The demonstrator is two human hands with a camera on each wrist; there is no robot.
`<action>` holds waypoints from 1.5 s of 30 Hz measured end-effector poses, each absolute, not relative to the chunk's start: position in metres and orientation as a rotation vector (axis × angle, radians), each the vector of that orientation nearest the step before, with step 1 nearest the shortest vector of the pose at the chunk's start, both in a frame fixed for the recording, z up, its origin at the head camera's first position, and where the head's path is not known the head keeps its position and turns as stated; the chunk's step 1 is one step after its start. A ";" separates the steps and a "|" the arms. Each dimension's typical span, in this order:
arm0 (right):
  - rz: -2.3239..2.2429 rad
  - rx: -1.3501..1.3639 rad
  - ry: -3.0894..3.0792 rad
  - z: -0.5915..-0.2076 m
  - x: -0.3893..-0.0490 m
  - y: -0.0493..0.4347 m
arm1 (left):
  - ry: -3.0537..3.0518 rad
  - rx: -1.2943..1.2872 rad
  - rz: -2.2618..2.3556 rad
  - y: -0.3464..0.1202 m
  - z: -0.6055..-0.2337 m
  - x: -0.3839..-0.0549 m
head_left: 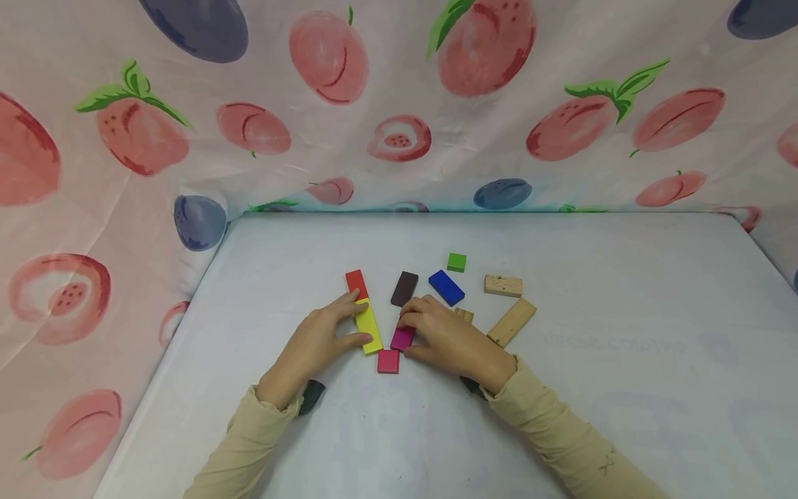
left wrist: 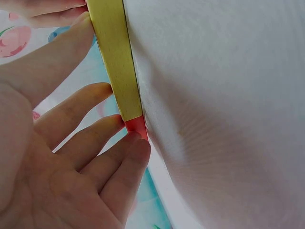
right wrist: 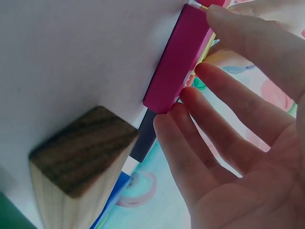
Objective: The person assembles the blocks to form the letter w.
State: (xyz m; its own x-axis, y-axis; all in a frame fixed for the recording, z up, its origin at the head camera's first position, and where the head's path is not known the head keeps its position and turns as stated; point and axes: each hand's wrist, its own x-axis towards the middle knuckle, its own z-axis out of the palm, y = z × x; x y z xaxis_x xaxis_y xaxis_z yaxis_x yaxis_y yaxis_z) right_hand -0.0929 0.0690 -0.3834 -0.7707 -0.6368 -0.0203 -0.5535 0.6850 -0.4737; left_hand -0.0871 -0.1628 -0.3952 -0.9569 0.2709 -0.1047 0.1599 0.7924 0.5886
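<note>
A yellow block [head_left: 369,331] lies end to end with a red block [head_left: 356,282], forming a slanted row on the white table. My left hand [head_left: 321,339] rests thumb and fingertips along this row, touching the yellow block and the red one. On the other side, my right hand [head_left: 451,339] holds a magenta block [right wrist: 174,62], thumb at the near end and curled fingers toward the far end. A pink-red square block [head_left: 388,362] sits between the near ends of the yellow and magenta blocks. Beyond the magenta block is a dark brown block [head_left: 405,288].
A blue block [head_left: 446,287] and a green square block [head_left: 457,262] lie farther back. Right of them are a pale wooden block [head_left: 503,285] and a longer wooden one [head_left: 512,321]. Another wooden block [head_left: 464,315] is partly hidden by my right hand. Fruit-print cloth [head_left: 399,180] borders the table.
</note>
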 end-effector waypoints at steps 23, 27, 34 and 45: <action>-0.631 -0.965 2.738 -0.380 -0.095 0.068 | 2.801 0.329 0.883 -0.164 -0.396 -0.088; -0.632 -0.934 2.752 -0.376 -0.097 0.068 | 2.802 0.327 0.883 -0.164 -0.395 -0.088; -0.630 -0.905 2.768 -0.373 -0.105 0.066 | 2.800 0.328 0.892 -0.163 -0.396 -0.088; -0.610 -0.860 2.791 -0.374 -0.118 0.062 | 2.791 0.315 0.891 -0.163 -0.395 -0.087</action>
State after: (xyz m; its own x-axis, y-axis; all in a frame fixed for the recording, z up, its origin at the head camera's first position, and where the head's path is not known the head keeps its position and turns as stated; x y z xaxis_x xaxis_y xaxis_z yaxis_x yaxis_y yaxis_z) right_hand -0.1184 0.0620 -0.3742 -0.8225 -0.5680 -0.0300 -0.5036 0.7518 -0.4256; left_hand -0.0874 -0.1628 -0.3953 -0.9584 0.2590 -0.1195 0.1419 0.7962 0.5881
